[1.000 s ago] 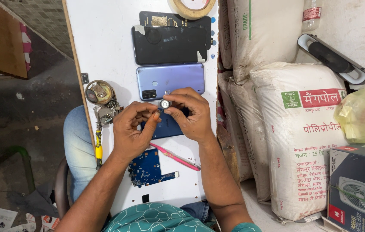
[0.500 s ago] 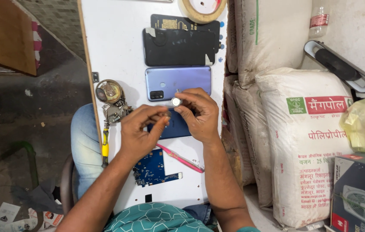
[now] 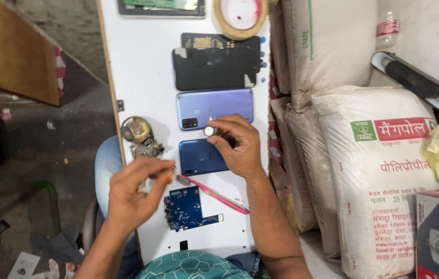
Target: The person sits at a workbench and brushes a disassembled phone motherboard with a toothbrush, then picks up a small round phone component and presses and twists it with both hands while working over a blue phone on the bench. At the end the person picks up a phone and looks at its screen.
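Narrow white bench [image 3: 147, 77]: blue circuit board [image 3: 186, 207] nearest. Left hand [image 3: 134, 194] at 9 o'clock, pinched; contents indiscernible. Right hand [image 3: 237, 144] pinches small round silver part [image 3: 209, 131] over dark blue phone [image 3: 201, 156]. White woven sacks [image 3: 379, 175] at 3 o'clock, cut off.

Place: a makeshift phone-repair workshop, doubling as a storeroom.
Tabletop [image 3: 142, 67]: a narrow white board is lying across the person's lap, carrying opened phones [image 3: 214, 107], a bare blue circuit board [image 3: 186, 206] and a tape roll [image 3: 240, 15].
Surroundings: stuffed woven sacks [image 3: 379, 170] are crowding the right side; litter is lying on the bare concrete floor [image 3: 33, 170].
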### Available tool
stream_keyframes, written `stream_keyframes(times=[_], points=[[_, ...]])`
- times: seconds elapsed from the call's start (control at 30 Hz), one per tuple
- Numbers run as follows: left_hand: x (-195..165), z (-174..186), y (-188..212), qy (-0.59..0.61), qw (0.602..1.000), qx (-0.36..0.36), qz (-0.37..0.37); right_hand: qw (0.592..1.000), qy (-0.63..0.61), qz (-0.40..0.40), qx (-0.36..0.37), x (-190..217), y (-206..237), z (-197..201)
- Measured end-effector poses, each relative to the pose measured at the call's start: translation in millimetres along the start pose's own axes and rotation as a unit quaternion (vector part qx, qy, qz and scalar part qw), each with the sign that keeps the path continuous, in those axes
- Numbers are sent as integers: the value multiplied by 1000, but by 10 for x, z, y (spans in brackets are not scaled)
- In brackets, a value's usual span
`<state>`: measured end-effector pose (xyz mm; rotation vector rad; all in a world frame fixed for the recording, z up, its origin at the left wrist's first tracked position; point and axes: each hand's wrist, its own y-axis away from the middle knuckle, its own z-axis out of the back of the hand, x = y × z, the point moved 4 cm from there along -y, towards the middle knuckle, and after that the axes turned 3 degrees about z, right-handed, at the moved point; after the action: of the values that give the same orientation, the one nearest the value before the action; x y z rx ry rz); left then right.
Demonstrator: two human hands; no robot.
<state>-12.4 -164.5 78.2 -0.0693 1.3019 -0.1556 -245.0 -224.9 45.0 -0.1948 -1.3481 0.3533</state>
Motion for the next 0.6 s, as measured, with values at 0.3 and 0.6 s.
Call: stream_keyframes(times=[0.3,0.6], points=[[-576,-928,450,90,720,606,-325,999,37,-17,1,98,22,34],[-1518,-1968,-964,-228,810,258,-475,999,18,-22,25,208,6,46]])
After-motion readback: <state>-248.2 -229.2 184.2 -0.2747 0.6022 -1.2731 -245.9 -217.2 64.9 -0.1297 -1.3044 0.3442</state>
